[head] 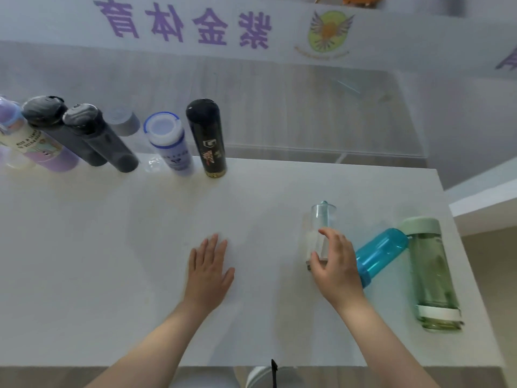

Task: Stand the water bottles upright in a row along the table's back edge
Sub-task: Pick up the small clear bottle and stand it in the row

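Upright bottles line the table's back-left edge — three bottles lie front-right.

We see six bottles standing up in a row at the back of the surface: a purple cartoon bottle, two dark grey bottles, a clear bottle with a grey cap, a white and blue bottle, and a black bottle. Three lie on their sides at the right: a clear bottle, a blue bottle touching a green bottle.
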Available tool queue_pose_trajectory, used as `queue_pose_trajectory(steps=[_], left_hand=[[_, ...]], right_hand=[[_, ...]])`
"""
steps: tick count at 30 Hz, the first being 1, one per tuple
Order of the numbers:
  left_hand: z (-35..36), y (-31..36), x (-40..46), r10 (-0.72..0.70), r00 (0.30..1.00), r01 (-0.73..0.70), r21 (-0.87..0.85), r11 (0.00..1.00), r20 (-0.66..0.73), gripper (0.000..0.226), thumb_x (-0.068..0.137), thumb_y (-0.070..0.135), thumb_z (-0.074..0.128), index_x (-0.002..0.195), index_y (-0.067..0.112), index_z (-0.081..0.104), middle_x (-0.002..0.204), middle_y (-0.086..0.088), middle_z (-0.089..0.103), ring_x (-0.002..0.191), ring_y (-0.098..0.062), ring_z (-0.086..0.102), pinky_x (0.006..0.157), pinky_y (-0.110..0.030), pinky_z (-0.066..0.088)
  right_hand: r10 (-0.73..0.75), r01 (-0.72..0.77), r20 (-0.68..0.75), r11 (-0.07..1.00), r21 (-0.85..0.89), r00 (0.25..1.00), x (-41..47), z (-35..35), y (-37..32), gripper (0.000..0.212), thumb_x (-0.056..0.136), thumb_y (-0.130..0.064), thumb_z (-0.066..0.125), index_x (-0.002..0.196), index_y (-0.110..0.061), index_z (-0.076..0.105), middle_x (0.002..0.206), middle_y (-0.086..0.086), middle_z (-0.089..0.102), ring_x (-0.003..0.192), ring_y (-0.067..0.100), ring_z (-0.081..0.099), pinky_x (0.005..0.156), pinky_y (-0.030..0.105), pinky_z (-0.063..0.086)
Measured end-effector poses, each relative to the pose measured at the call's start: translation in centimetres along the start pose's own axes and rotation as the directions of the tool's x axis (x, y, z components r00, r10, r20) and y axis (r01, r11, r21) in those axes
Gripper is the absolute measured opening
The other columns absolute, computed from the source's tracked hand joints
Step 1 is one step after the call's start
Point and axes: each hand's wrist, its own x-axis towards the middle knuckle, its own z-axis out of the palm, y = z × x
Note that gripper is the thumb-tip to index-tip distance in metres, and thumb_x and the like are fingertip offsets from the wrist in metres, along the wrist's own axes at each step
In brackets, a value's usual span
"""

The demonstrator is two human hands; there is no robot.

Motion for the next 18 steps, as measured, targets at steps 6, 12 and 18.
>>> queue_pose_trajectory(steps=[6, 12, 18], left_hand=[[2.2, 0.1, -0.2, -0.052, 0.995, 0.055, 0.042, 0.998, -0.082, 0.065, 0.09, 0.046, 0.028, 0.147, 0.016, 0.034, 0.155, -0.009, 0.031, 0.142, -0.03, 0.029, 0.115, -0.051, 0.018], [2.7, -0.1, 0.1, -0.054, 0.994, 0.061, 0.074, 0.995, -0.099, 0.064, 0.089, 0.044, 0.031, 0.146, 0.016, 0.036, 0.155, -0.009, 0.033, 0.142, -0.03, 0.03, 0.115, -0.048, 0.017], [2.6, -0.2, 0.1, -0.056, 0.992, 0.064, 0.067, 0.996, -0.115, 0.063, 0.087, 0.04, 0.032, 0.145, 0.017, 0.037, 0.154, -0.008, 0.035, 0.141, -0.028, 0.03, 0.116, -0.045, 0.015]], right_hand=[[0.124, -0.115, 0.039, 0.979, -0.17, 0.992, -0.2, -0.8, 3.0, 0.082, 0.07, -0.041, 0.081, 0.13, 0.001, 0.045, 0.135, 0.022, 0.046, 0.121, 0.04, 0.047, 0.098, 0.05, 0.04], [0.109, -0.075, 0.111, 0.958, -0.278, 0.988, 0.5, 0.2, 3.3, 0.101, 0.065, -0.062, 0.074, 0.138, -0.004, 0.036, 0.138, 0.015, 0.045, 0.119, 0.035, 0.05, 0.098, 0.045, 0.036], [0.102, -0.055, 0.142, 0.952, -0.3, 0.985, 0.4, 1.1, 3.5, 0.097, 0.068, -0.061, 0.072, 0.136, -0.002, 0.036, 0.139, 0.018, 0.042, 0.108, 0.038, 0.054, 0.093, 0.044, 0.041]])
